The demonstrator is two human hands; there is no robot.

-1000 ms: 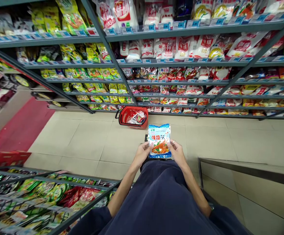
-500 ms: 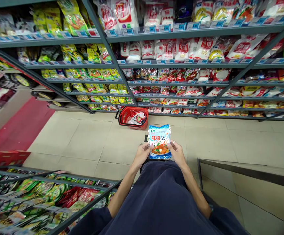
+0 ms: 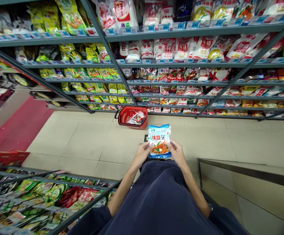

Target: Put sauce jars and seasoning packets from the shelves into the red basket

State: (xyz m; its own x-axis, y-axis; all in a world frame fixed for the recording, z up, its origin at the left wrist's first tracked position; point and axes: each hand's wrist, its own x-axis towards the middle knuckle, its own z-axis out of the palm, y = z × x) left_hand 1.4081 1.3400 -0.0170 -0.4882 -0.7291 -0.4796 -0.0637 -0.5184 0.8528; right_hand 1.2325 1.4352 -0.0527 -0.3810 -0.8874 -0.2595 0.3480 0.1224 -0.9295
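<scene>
A blue and white seasoning packet (image 3: pixel 160 138), with red lettering and a picture of a cooked dish on its front, is held up before my body. My left hand (image 3: pixel 143 152) grips its left edge, thumb on the front. On the opposite edge my right hand (image 3: pixel 177 151) pinches it the same way; the fingers behind the packet are hidden. Beyond the packet, to the left, a red shopping basket (image 3: pixel 124 117) stands on the floor against the shelves. Several red and white packets (image 3: pixel 138 117) lie inside it.
Tall grey shelves (image 3: pixel 193 31) full of bagged seasonings run across the front. Another packed rack (image 3: pixel 83 213) is close at lower left. To the right, a dark-framed panel (image 3: pixel 249 169) rises near my arm. Tiled floor (image 3: pixel 83 137) lies between them.
Both hands keep the packet in nearly the same place. The view has shifted very slightly; nothing was taken hold of or let go.
</scene>
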